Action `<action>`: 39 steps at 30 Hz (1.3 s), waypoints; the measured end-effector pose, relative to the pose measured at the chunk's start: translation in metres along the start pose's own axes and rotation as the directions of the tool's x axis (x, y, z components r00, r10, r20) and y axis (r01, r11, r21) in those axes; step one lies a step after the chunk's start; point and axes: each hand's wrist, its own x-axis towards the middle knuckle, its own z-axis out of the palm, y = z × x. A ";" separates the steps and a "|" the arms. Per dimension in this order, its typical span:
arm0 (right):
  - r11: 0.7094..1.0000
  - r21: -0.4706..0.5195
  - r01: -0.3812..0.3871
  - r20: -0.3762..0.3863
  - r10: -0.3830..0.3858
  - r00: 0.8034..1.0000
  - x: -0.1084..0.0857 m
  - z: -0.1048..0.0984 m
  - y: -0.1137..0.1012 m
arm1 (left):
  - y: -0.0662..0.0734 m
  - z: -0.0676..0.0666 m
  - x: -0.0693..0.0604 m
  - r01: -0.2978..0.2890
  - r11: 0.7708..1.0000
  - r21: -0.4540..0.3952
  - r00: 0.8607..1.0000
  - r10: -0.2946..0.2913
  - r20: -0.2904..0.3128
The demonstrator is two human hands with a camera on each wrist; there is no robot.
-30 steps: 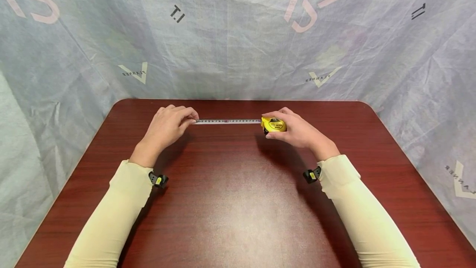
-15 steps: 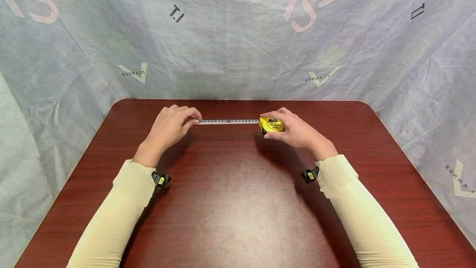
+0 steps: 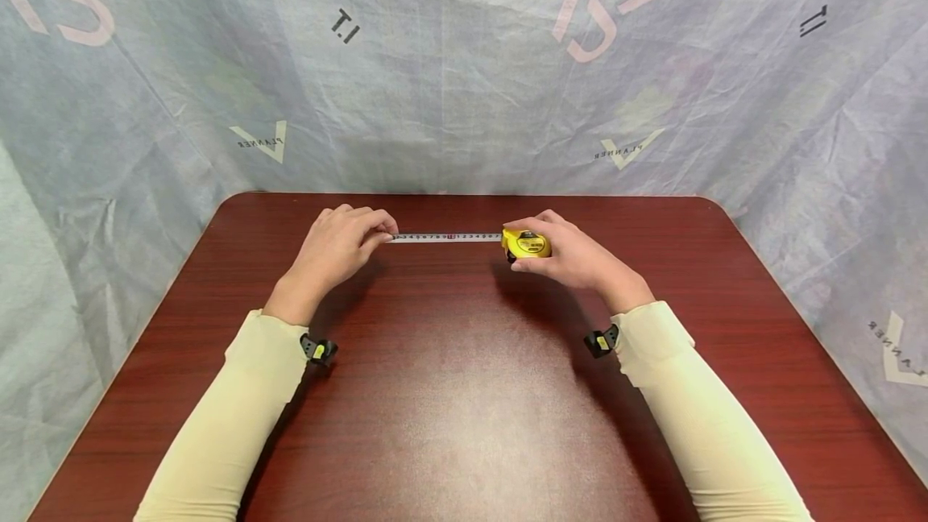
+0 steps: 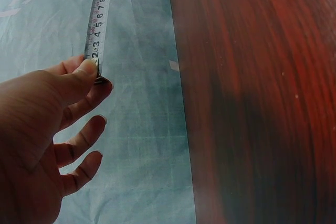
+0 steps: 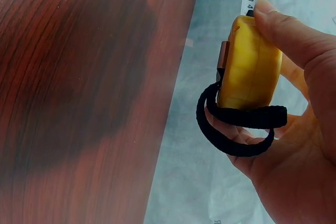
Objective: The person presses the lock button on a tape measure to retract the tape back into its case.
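Note:
A yellow tape measure (image 3: pixel 528 244) is gripped in the right hand (image 3: pixel 580 254), between thumb and fingers. Its white blade (image 3: pixel 435 238) runs straight across to the left hand (image 3: pixel 337 252), whose thumb and forefinger pinch the metal end. In the left wrist view the thumb of the left hand (image 4: pixel 47 103) presses on the blade (image 4: pixel 97 24) near its end, the lower fingers spread apart. The right wrist view shows the yellow case (image 5: pixel 251 64) held by the right hand (image 5: pixel 304 103), a black strap loop (image 5: pixel 236 148) hanging from it.
A dark red wooden table (image 3: pixel 449 361) lies beneath both arms, with the hands near its far edge. Grey printed cloth (image 3: pixel 435 87) hangs behind and at the sides. A black wrist camera (image 3: pixel 317 350) is on the left wrist, another (image 3: pixel 602 341) on the right.
The left hand has moved rightward and the right hand slightly leftward, both keeping their hold. The stretch of blade between them has become shorter.

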 end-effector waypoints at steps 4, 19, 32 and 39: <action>1.000 -0.005 -0.003 0.000 0.003 1.000 0.000 0.001 0.000 | 0.001 0.002 0.000 -0.003 1.000 -0.001 1.000 0.003 0.002; 1.000 0.005 -0.017 0.008 0.016 1.000 0.003 0.003 -0.002 | 0.005 0.005 0.004 -0.031 1.000 0.001 1.000 0.031 -0.004; 1.000 0.012 -0.020 0.014 0.020 1.000 0.006 0.004 -0.007 | 0.011 0.006 0.006 -0.027 1.000 0.004 1.000 0.027 0.001; 1.000 0.011 -0.017 0.011 0.017 1.000 0.008 0.006 -0.007 | 0.014 0.007 0.007 -0.036 0.999 0.005 0.999 0.036 -0.002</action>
